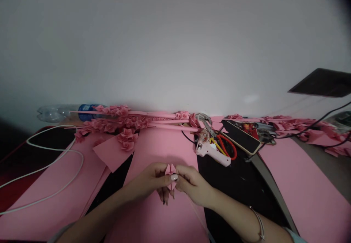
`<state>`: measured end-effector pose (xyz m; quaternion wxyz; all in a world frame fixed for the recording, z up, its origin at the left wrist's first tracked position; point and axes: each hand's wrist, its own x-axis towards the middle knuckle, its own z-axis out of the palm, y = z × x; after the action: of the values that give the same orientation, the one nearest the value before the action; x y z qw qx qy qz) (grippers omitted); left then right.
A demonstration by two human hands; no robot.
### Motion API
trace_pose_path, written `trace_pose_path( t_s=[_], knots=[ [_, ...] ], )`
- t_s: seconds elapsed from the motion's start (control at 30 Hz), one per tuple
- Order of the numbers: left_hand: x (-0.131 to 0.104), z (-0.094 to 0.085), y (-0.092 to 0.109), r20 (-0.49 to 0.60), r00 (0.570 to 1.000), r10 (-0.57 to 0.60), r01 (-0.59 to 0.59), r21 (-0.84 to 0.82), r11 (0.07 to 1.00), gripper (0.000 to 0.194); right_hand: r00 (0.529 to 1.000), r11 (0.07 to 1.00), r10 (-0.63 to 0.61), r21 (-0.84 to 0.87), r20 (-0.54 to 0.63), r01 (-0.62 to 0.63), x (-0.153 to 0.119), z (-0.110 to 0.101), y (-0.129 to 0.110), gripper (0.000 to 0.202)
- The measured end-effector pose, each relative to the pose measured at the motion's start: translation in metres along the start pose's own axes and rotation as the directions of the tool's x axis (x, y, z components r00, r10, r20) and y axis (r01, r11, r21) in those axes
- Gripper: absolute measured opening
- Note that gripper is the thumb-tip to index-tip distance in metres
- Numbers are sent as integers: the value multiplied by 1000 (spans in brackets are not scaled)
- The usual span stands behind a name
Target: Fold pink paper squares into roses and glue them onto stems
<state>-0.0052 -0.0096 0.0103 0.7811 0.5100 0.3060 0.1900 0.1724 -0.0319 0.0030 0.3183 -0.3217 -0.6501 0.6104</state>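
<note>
A small folded pink paper piece (pixel 170 169) is pinched between both hands, low in the middle of the view. My left hand (pixel 159 179) grips its left side, the thumb lying across it. My right hand (pixel 193 183) closes on its right side, with thumb and fingers pressed together. Both hands are above a long pink paper sheet (pixel 164 148). The piece's middle is partly hidden by the fingertips. Folded pink paper flowers (pixel 127 139) lie behind the hands to the left, beside a square pink sheet (pixel 111 153).
A pink glue gun (pixel 212 153), red-handled scissors (pixel 227 146) and a phone (pixel 241 137) lie at the right back. A plastic bottle (pixel 60 113) rests by the wall. A white cable (pixel 82 159) loops on the left. More pink sheets (pixel 307 177) lie right.
</note>
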Motion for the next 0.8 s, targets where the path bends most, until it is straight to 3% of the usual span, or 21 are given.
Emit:
trace_pose_path(
  t_s=[0.2,0.5,0.67,0.8],
  knots=[
    [1,1,-6,-29,999,27,-26,33,999,43,1000,996,-15,93,16,14,1,1,-6,39],
    [-1,4,-4,-216,959,183,-99,350,932,31,998,997,-20,-80,-57,15,-3,-1,2,34],
    [-1,4,-7,-198,973,114,-55,282,958,38,999,998,5,-62,-38,-7,-3,-1,2,35],
    [0,5,-8,-210,973,92,-50,198,979,46,1000,999,1,46,20,-2,-1,-1,2,35]
  ],
)
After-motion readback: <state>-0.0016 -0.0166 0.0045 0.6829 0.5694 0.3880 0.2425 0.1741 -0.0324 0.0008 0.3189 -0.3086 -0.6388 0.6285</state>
